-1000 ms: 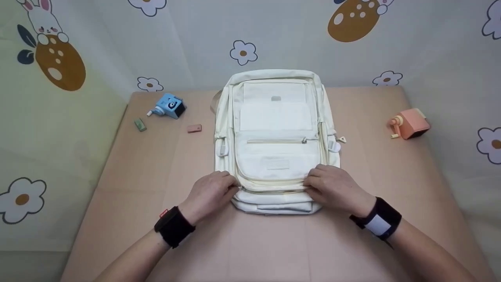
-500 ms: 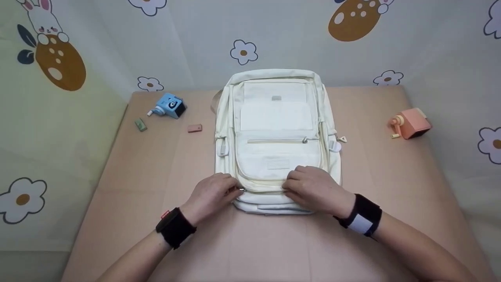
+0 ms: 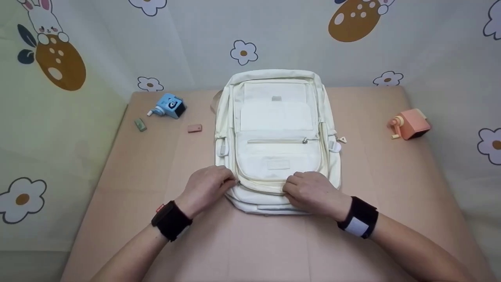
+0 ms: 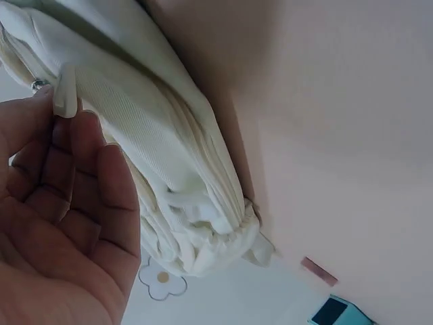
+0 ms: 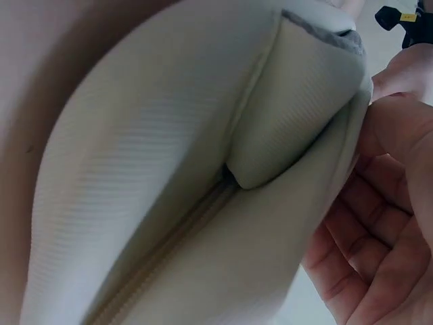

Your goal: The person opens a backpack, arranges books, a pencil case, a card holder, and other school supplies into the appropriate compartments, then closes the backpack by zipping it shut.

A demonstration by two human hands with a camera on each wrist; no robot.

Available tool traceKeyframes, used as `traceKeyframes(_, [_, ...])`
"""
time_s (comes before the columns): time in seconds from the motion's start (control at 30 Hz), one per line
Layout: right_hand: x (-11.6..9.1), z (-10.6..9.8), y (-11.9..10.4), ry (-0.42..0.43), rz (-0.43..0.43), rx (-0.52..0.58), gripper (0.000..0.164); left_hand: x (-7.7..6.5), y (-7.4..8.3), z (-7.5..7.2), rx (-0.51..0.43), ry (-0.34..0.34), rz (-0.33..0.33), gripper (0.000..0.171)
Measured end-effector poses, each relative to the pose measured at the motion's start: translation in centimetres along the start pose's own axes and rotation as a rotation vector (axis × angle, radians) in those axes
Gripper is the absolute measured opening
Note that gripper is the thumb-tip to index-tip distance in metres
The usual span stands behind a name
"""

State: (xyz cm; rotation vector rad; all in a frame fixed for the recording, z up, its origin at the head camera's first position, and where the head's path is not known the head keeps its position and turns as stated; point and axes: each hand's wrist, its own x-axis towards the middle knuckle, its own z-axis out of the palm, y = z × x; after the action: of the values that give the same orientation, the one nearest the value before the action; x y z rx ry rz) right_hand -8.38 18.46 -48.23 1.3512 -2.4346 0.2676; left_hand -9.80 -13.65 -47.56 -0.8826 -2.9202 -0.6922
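A cream backpack lies on its back with its front pockets facing up. At its lower left corner my left hand pinches a pale zipper pull between thumb and fingertips; the metal slider shows just beyond the thumb. Right of the middle of the bottom edge, my right hand pinches the fabric rim of the front pocket, thumb against curled fingers. A zipper track and a folded fabric flap appear close up in the right wrist view.
On the table, a blue crank pencil sharpener, a green eraser and a pink eraser lie left of the backpack. An orange crank sharpener stands at the right. Patterned cloth walls enclose the table.
My right hand has shifted left along the backpack's bottom edge. My left hand went slightly right, then back left and up around the corner with the zipper pull.
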Motion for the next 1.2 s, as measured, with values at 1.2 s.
traceKeyframes(1.2, [7.5, -0.7, -3.4, -0.214, -0.018, -0.066, 0.020, 1.6, -2.5, -0.5, 0.014, 0.022, -0.101, 0.009])
